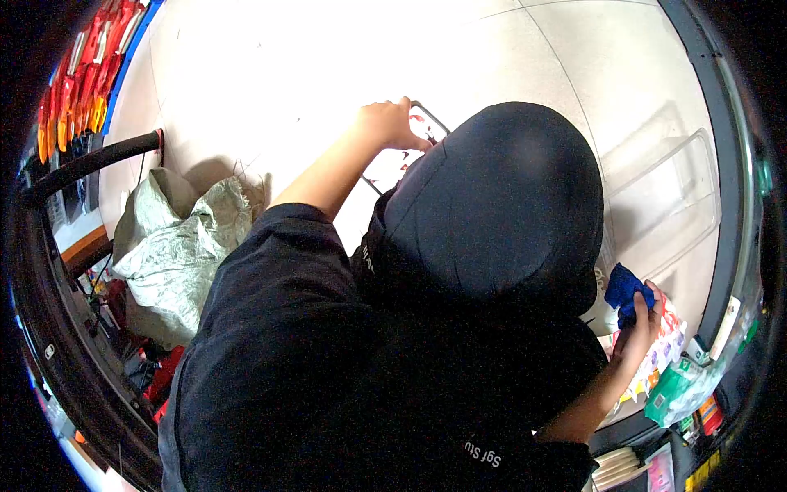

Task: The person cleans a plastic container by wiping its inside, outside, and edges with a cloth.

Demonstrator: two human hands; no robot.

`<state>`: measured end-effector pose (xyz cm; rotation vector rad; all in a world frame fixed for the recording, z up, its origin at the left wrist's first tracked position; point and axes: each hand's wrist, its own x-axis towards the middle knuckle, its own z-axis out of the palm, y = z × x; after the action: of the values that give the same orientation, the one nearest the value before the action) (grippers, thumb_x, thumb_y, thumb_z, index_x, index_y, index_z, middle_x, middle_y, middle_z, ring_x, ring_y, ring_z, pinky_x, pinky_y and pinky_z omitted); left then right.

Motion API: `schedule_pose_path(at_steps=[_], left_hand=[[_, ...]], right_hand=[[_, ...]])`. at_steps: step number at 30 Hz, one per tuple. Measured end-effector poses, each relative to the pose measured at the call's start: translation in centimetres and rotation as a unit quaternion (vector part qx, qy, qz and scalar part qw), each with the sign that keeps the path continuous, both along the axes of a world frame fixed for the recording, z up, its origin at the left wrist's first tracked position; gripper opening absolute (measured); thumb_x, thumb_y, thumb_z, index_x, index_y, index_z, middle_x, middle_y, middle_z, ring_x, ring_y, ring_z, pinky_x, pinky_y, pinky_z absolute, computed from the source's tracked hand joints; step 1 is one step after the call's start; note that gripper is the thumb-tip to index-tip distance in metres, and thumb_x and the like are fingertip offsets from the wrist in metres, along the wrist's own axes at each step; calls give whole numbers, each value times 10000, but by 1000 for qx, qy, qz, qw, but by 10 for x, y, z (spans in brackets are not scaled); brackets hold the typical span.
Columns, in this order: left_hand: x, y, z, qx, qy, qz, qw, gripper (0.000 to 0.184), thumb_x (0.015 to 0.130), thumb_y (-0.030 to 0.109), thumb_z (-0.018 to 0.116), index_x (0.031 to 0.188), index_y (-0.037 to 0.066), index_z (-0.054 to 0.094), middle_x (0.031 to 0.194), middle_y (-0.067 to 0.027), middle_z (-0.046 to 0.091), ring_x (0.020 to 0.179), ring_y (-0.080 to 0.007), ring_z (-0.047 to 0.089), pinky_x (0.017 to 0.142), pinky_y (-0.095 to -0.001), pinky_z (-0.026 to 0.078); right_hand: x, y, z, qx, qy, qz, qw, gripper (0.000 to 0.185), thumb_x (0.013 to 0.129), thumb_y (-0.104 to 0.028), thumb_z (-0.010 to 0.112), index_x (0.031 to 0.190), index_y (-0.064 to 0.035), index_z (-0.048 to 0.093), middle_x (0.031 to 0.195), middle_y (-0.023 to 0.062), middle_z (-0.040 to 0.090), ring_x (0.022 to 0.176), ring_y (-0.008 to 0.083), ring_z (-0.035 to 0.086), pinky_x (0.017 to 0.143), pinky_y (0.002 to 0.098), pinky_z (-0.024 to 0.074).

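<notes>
My left hand (384,125) is closed at the upper edge of a flat, dark-rimmed rectangular thing (387,170) with a red and white surface. Thumb and fingers sit on either side of its end; its kind is unclear, and a large rounded shape in black cloth (500,197) hides part of it. Over on the right, my right hand (646,316) grips a crumpled dark blue cloth (626,289), which sticks out above the fingers. That hand is in front of colourful plastic packaging (666,338). A black shirt (328,394) fills the lower middle.
A pale woven sack (184,258) slumps on the left beside a curved black bar (98,164). Red and orange packets (86,74) hang at the upper left. A clear plastic container (684,193) lies on the pale floor (270,74) at right, with a green packet (676,389) lower down.
</notes>
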<state>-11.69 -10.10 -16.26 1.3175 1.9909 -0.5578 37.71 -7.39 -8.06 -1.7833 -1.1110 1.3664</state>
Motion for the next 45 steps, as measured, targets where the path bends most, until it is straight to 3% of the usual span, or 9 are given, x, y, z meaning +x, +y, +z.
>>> schedule_pose_path(at_steps=[5,14,20,21,27,36,40,42,45], left_hand=[[16,13,-5,-48,57,-70,995,963,620,700,642,1234,-25,484,1088,-94,636,1025,-250,616,839,-395,503],[6,27,-16,-129,21,-13,991,943,629,653,670,1261,-16,467,1085,-106,650,977,-252,639,818,-370,509],[4,-33,-55,153,41,-5,987,674,765,541,575,1128,-20,484,994,-247,622,931,-340,635,813,-419,508],[16,-31,-25,128,33,37,991,622,834,476,528,1188,-30,452,972,-254,609,907,-358,636,781,-420,517],[-22,-76,-135,189,158,-30,969,496,885,268,511,1305,26,405,1070,-184,594,1036,-302,587,785,-387,515],[-48,-17,-40,336,-112,-198,914,470,879,272,539,1267,18,464,1092,-203,601,1023,-279,598,797,-363,502],[23,77,82,283,-280,10,917,426,870,267,571,1187,-17,542,1055,-210,631,955,-242,622,803,-341,488],[55,118,114,314,-152,-89,933,382,875,221,584,1182,-5,551,951,-113,647,874,-182,597,805,-313,477],[139,147,151,245,-229,-129,933,456,867,295,583,1171,-41,545,963,-155,655,863,-232,622,792,-335,482]], right_hand=[[1,-1,-2,6,-3,-9,1000,327,842,-80,608,1161,-31,558,1078,55,540,959,156,513,868,273,405],[-7,0,5,15,21,-10,1000,325,831,-82,614,1146,-27,559,1009,56,544,903,147,515,838,241,396],[-12,-5,15,69,-15,15,997,337,820,-88,622,1146,-27,558,1043,60,531,934,150,497,860,252,382],[-11,-6,18,61,-14,9,998,336,819,-83,621,1145,-27,559,1061,61,529,949,152,497,869,255,381],[-20,-10,33,100,-8,0,995,296,785,-52,641,1076,-41,588,976,44,556,886,134,523,810,245,420],[6,-10,58,129,67,-164,976,257,770,-117,571,1017,-65,619,787,4,544,605,86,476,512,215,377],[26,-10,58,129,225,-209,943,272,804,-180,467,1019,-70,591,788,36,562,579,105,503,448,221,371],[20,-8,61,145,219,-247,933,279,825,-216,466,1035,-60,564,768,56,564,505,124,499,376,231,351],[24,-7,57,168,199,-301,917,310,843,-287,497,1044,-56,540,754,76,569,442,144,507,301,240,326]])
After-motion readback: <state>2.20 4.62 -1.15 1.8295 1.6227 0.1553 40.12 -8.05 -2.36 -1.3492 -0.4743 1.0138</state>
